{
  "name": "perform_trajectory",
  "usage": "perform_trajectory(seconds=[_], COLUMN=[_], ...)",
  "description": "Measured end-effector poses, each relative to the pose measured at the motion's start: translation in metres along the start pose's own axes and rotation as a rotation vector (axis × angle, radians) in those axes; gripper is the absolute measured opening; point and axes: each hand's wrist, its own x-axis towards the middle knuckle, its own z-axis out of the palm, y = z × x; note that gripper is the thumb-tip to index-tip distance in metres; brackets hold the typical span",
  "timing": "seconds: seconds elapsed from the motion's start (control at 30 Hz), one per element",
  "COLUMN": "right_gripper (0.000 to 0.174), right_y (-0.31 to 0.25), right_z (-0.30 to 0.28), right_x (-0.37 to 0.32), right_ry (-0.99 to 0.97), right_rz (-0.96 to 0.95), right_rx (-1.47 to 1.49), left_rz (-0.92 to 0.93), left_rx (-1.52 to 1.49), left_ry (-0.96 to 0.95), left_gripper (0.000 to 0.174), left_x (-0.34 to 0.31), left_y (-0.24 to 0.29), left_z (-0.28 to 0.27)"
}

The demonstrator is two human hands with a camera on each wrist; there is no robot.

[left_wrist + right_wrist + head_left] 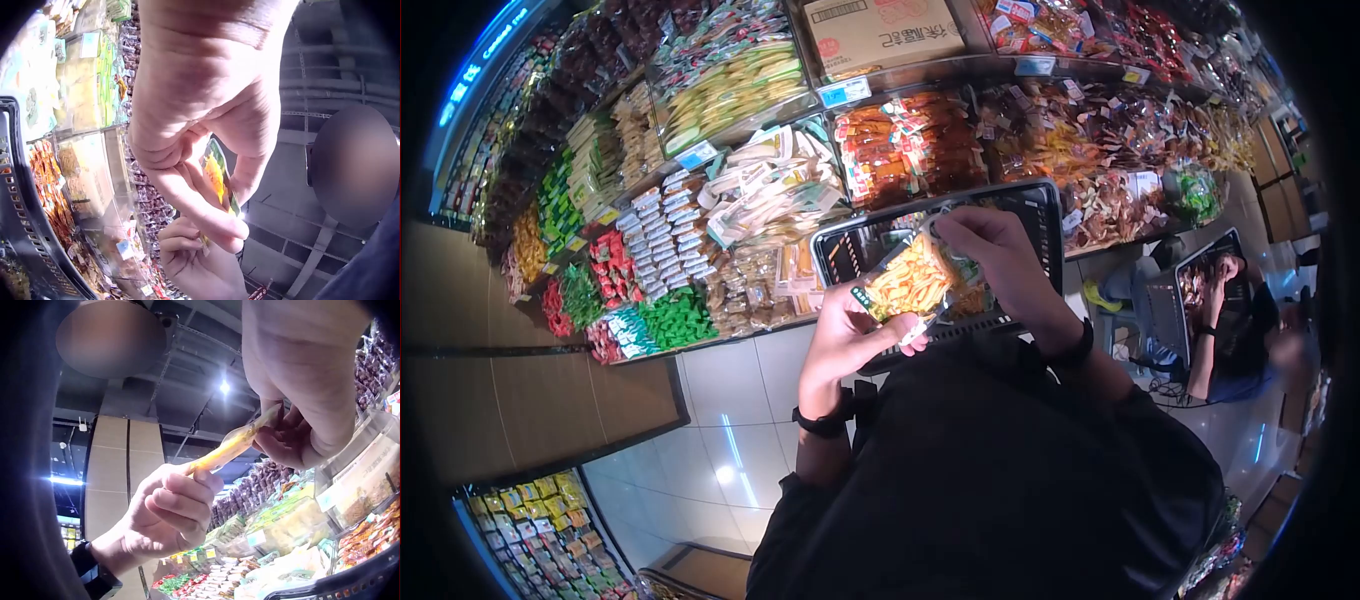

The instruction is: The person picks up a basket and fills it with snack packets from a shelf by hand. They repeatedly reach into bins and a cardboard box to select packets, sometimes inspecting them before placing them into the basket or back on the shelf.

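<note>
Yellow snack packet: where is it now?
Head view, centre: the yellow snack packet is pinched between left hand below and right hand above, in front of the black basket.

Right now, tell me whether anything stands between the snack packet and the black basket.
Nothing visible does: the snack packet is held right over the open black basket.

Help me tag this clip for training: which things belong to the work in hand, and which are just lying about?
In hand: snack packet, held at one end by the left hand and at the other by the right hand.
Just about: black basket behind the packet; shelf snacks; cardboard box; another person at the right.
</note>
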Motion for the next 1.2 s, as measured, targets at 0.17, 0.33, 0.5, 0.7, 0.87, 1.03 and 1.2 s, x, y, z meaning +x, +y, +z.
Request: perform_trajectory(seconds=[0.17, 0.33, 0.5, 0.7, 0.87, 1.03, 1.2], right_gripper=[0.02, 0.021, 0.019, 0.011, 0.012, 0.031, 0.04], right_y=[-0.004, -0.018, -0.022, -0.025, -0.025, -0.021, -0.005], right_z=[0.001, 0.003, 0.026, 0.021, 0.023, 0.037, 0.043], right_x=[0.0, -0.003, -0.007, -0.018, -0.02, -0.014, -0.001], right_ry=[0.013, 0.032, -0.12, -0.164, -0.202, -0.146, -0.203], right_rz=[-0.036, 0.087, 0.0, -0.114, -0.131, -0.335, -0.164], right_rx=[0.038, -0.188, 0.085, -0.01, -0.013, -0.506, -0.623], left_rz=[0.2, 0.446, 0.205, 0.055, 0.063, 0.132, 0.307], left_rx=[0.054, 1.362, 0.181, -0.271, -0.328, 0.026, 0.728], left_ry=[0.255, 0.35, 0.339, 0.047, 0.008, 0.3, 0.345], left_gripper=[0.043, 0.079, 0.029, 0.038, 0.038, 0.048, 0.088], left_x=[0.007, 0.009, 0.01, -0.002, -0.003, 0.007, 0.026], left_y=[-0.01, 0.033, -0.005, 0.018, 0.017, -0.002, -0.025], left_z=[0.008, 0.037, 0.023, 0.016, 0.016, 0.013, 0.022])
